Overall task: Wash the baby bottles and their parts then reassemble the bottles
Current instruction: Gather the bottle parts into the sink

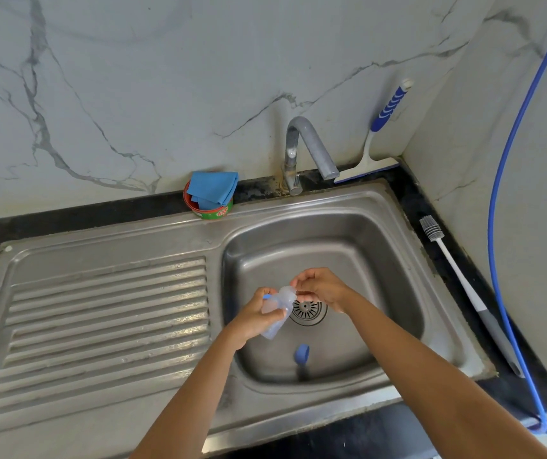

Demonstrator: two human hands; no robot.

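**One head camera, looking steeply down over the sink**

A single wide-angle camera is riding on the person's head at the front edge of the desk (67,221), looking forward and down. It is facing the marble back wall (166,94), with the sink basin (381,260) lying right of centre and the ribbed drainboard (106,326) filling the left. It is working close in: both forearms are entering from the bottom edge, and the left hand (252,323) and right hand (322,289) are meeting near mid-frame. The side wall (497,160) is closing the right.
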